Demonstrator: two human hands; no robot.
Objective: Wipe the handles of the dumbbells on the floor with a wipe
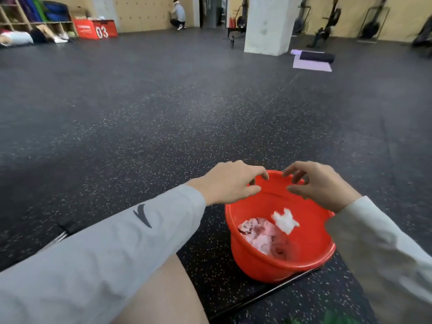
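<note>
Both hands, left hand and right hand, open and empty above the far rim of the red basin; lift the white wipe cleanly from the pink wipes

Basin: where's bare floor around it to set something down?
Free: the open floor beyond the basin, up to the pillar and the mats; also the strip right of the basin. Crowded: the basin holds wipes, both hands hover over its far rim, left hand and right hand, both empty. A metal bar lies by the left sleeve.
</note>
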